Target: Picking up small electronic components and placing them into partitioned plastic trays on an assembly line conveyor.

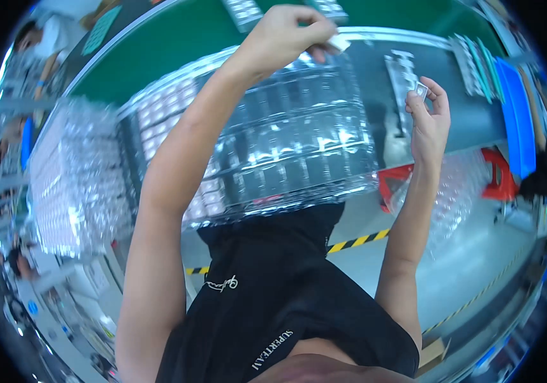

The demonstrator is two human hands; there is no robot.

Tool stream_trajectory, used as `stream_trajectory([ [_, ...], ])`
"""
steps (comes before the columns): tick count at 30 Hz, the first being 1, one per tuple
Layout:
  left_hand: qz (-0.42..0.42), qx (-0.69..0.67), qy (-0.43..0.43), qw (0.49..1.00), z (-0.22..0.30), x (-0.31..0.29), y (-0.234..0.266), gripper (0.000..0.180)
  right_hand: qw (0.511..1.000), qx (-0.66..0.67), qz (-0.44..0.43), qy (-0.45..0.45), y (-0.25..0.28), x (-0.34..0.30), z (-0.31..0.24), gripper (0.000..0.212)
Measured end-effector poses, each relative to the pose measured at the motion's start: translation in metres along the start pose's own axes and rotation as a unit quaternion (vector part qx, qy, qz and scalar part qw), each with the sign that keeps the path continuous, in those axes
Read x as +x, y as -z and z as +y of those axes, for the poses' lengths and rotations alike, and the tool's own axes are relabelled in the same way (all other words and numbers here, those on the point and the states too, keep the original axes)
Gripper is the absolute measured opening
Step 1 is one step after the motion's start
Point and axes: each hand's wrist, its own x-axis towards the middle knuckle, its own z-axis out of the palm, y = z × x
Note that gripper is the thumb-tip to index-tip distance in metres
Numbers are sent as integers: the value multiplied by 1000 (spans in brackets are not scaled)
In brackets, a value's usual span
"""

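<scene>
My left hand point(289, 35) is raised over the far edge of a clear plastic compartment tray point(286, 137), its fingers pinching a small white piece point(340, 43). Small pale pinkish pieces point(165, 105) fill the tray's left columns, while the compartments toward its right look see-through. To the right of the tray, my right hand point(431, 121) grips a small square piece point(421, 89) with a light rim between thumb and fingers. Just beside that hand a silver slotted fixture point(403, 70) lies on the dark work surface point(477, 124).
A tall stack of filled clear trays point(79, 179) stands at the left. Beyond runs a green belt point(152, 48) carrying a silver fixture point(243, 13). Right are upright green and silver strips point(474, 67), a blue bin point(517, 118) and a red stool point(502, 175). A person point(56, 41) works far left.
</scene>
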Motion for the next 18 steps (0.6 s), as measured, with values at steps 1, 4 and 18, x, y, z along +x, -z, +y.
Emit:
stream_trajectory([
  [1, 55, -3, 18, 998, -2, -31, 19, 25, 999, -39, -35, -11, -21, -3, -7, 39],
  [4, 180, -6, 68, 981, -11, -119, 69, 25, 989, -48, -137, -11, -81, -17, -14, 39],
  [18, 287, -69, 235, 926, -28, -333, 52, 19, 809, -246, -495, 200, -197, -162, -38, 28],
])
